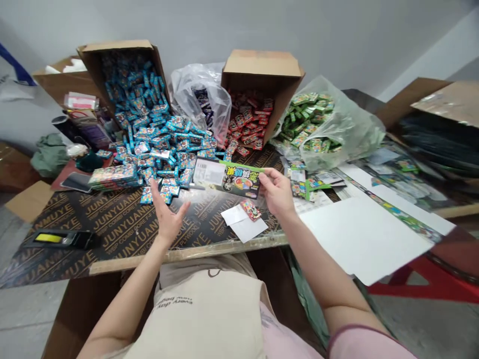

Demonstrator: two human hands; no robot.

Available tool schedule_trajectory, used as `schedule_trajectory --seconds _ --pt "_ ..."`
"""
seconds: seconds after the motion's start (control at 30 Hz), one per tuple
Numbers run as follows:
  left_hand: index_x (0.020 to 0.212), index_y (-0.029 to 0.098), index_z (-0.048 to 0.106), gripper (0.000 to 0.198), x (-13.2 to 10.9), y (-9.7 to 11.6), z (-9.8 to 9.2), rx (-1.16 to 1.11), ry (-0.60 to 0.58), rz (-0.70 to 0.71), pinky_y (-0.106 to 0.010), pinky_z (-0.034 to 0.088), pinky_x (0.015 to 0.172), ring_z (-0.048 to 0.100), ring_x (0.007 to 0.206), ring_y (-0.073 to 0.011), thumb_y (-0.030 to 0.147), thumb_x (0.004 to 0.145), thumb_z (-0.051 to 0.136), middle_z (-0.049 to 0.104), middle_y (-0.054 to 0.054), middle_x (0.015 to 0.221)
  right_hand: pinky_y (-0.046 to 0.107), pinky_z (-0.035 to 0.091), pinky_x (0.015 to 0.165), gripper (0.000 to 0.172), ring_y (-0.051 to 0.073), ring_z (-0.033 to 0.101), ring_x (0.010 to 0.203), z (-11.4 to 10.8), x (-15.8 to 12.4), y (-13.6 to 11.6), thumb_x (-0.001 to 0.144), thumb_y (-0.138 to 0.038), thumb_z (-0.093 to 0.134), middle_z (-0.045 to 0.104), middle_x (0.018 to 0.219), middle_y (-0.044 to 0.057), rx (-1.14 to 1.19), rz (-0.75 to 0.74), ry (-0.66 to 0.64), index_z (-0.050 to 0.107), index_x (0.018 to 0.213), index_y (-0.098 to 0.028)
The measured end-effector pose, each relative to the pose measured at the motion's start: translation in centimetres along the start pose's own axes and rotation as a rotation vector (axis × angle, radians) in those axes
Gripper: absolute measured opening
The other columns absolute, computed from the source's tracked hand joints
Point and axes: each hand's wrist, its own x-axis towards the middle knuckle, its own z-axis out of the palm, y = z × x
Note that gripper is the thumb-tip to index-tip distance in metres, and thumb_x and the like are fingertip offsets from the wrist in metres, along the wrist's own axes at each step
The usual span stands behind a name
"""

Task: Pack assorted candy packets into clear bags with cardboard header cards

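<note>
2 hands [277, 193], 1 green-black packet [239, 180]

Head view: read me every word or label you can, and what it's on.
"JUNYUAN", "MUYE", repeated: tabletop.
"WBP COMBI", "PLYWOOD", smaller: tabletop.
"every day", "new beg…", upside down: beige garment.
Black packet in the right hand: Chinese characters, too blurred to quote surely.
Blue packets, red packets, green packets, other print: too small or blurred.
</note>
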Motion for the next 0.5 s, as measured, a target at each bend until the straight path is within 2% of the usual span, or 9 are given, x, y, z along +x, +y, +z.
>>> schedule_trajectory --seconds 0.07,0.13,0.2,0.27,0.33,0.43,0.5 --pt "0.152 0.028 0.009 0.11 -0.8 0.3 0.6 -0.29 -0.039 -0.195 -0.044 0.016 0.118 0.016 0.147 -0.0304 0.057 0.068 0.074 0.008 -0.012 0.161 0.025 0.052 0.051 0.035 0.012 0.059 0.054 2.1 -0.7 1.9 0.062 -0.039 0.081 0.066 0.069 -0.004 0.216 0.129 -0.008 0.059 0.084 -0.023" --pt "0.15 0.027 0.019 0.101 -1.3 0.1 1.0 -0.615 -0.161 -0.425 -0.045 0.026 0.114 0.028 0.143 -0.0316 0.065 0.069 0.067 0.024 -0.013 0.157 0.026 0.054 0.051 0.038 0.012 0.06 0.053 3.9 -1.4 3.4 0.059 -0.036 0.083 0.068 0.07 -0.005 0.343 0.243 -0.033 0.058 0.085 -0.023" --pt "0.145 0.025 0.034 0.089 -1.4 -0.3 1.2 -0.862 -0.244 -0.566 -0.044 0.033 0.11 0.038 0.138 -0.0311 0.066 0.071 0.063 0.039 -0.014 0.149 0.026 0.057 0.053 0.039 0.011 0.063 0.054 5.5 -2.2 4.5 0.059 -0.032 0.084 0.07 0.073 -0.004 0.422 0.321 -0.044 0.058 0.086 -0.022" --pt "0.139 0.026 0.043 0.082 -1.3 -0.5 1.1 -0.986 -0.248 -0.58 -0.041 0.036 0.108 0.042 0.135 -0.0289 0.06 0.068 0.069 0.047 -0.011 0.144 0.025 0.058 0.054 0.037 0.012 0.066 0.057 6.9 -3.5 5.4 0.06 -0.029 0.084 0.072 0.077 -0.003 0.476 0.403 -0.082 0.057 0.085 -0.022" --pt "0.134 0.026 0.05 0.079 -1.0 -0.3 1.0 -1.053 -0.222 -0.565 -0.039 0.037 0.107 0.045 0.132 -0.0282 0.056 0.064 0.072 0.052 -0.009 0.14 0.024 0.058 0.052 0.035 0.012 0.066 0.056 8.2 -5.3 6.4 0.062 -0.027 0.083 0.072 0.077 -0.002 0.493 0.52 -0.179 0.055 0.082 -0.021" --pt "0.126 0.018 0.058 0.075 -0.5 0.1 0.7 -1.153 -0.23 -0.623 -0.042 0.04 0.104 0.05 0.127 -0.032 0.064 0.066 0.062 0.059 -0.012 0.133 0.024 0.057 0.052 0.034 0.013 0.067 0.055 9.7 -8.2 8.1 0.066 -0.032 0.081 0.07 0.068 -0.001 0.459 0.712 -0.381 0.053 0.082 -0.02" --pt "0.122 0.014 0.06 0.074 -0.2 0.3 0.4 -1.202 -0.231 -0.669 -0.044 0.041 0.103 0.053 0.124 -0.0337 0.066 0.07 0.054 0.061 -0.015 0.128 0.024 0.057 0.053 0.037 0.015 0.069 0.06 10.1 -9.5 8.9 0.067 -0.037 0.079 0.07 0.069 0.001 0.391 0.763 -0.475 0.054 0.088 -0.02"
